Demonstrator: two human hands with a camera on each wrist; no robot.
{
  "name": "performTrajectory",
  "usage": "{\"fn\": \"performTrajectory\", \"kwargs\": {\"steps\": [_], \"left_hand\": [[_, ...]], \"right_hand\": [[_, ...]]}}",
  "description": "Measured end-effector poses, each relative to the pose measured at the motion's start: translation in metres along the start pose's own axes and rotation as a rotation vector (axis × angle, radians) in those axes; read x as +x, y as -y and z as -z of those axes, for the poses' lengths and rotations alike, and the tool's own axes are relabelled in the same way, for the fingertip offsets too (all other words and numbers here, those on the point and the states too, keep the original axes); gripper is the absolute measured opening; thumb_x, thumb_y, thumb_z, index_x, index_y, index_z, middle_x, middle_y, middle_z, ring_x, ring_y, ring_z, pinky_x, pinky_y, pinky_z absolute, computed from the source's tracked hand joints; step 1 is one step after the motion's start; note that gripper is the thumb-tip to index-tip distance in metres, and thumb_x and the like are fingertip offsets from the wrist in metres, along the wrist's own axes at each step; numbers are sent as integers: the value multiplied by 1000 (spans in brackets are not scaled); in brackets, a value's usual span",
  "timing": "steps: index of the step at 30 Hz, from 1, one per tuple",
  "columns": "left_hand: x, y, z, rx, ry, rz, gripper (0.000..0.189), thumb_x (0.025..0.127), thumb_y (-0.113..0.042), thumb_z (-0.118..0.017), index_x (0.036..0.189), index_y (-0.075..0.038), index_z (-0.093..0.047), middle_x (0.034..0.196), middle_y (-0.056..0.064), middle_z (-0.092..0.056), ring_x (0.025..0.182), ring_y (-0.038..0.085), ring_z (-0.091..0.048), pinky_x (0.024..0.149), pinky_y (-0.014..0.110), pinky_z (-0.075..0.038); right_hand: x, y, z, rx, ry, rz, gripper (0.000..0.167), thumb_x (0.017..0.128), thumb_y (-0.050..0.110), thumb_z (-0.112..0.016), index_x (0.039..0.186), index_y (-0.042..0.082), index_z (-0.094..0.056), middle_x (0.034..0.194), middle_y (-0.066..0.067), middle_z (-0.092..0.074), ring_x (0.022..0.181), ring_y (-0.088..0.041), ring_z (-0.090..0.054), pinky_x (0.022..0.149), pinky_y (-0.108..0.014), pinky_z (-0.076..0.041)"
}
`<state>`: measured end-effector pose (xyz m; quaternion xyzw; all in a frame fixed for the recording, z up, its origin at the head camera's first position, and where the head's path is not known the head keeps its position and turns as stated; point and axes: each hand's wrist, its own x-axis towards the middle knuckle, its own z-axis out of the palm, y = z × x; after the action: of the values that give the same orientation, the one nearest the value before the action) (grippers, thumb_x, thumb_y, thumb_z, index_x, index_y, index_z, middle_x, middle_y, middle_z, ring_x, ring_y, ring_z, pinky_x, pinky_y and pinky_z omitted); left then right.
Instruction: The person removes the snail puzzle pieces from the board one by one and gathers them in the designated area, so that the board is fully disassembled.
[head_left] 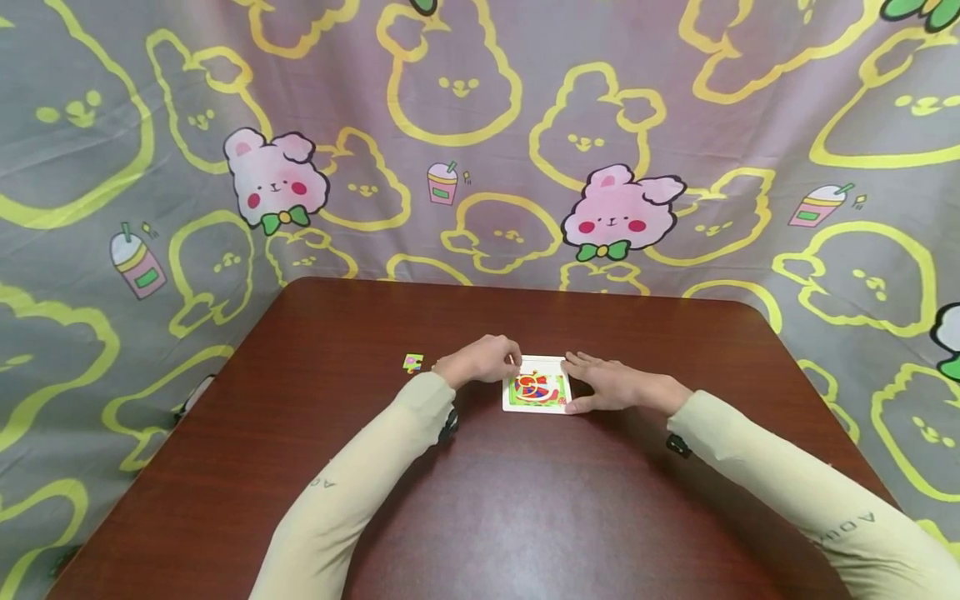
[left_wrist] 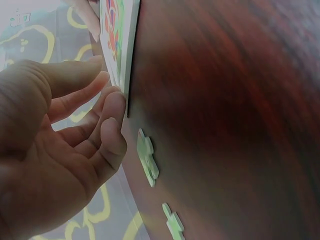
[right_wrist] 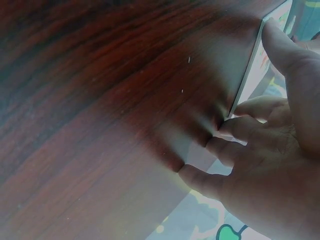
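A small square jigsaw puzzle board (head_left: 534,409) lies flat on the table, with a white frame around a red, blue, yellow and green picture. White backing shows along its upper part. At the board's far left corner is my left hand (head_left: 480,360), thumb and fingers loosely bent; no piece is visible between them in the left wrist view. My right hand (head_left: 611,385) rests spread along the right edge. Its thumb touches the near right corner, the index finger lies by the far one, and other fingertips touch the table in the right wrist view.
One loose puzzle piece (head_left: 412,362) lies left of my left hand. The left wrist view shows another piece (left_wrist: 148,157) closer to the board. The dark red-brown table (head_left: 510,500) stands against a patterned curtain (head_left: 480,100).
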<state>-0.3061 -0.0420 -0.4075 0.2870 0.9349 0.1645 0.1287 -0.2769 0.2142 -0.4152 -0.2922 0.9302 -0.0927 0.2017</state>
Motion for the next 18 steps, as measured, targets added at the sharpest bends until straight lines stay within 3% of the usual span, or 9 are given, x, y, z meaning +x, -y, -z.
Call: {"fn": "performTrajectory", "kwargs": {"steps": [11,18], "left_hand": [[2,-10,-6,39,-23,10,11,91,-21,-66,98,-16,-72,90,-1,-68,81,12,-58,72,24,-45],[4,-18,-5,42,-20,25,12,91,-21,-65,96,-14,-72,92,0,-69,76,13,-57,66,23,-44]], "right_hand": [[3,1,-3,-4,-5,10,94,87,61,-62,154,6,-27,162,-22,-17,149,-44,-15,111,-67,-23],[1,0,0,-10,0,10,93,88,61,-61,154,5,-26,162,-23,-16,149,-44,-14,111,-67,-24]]}}
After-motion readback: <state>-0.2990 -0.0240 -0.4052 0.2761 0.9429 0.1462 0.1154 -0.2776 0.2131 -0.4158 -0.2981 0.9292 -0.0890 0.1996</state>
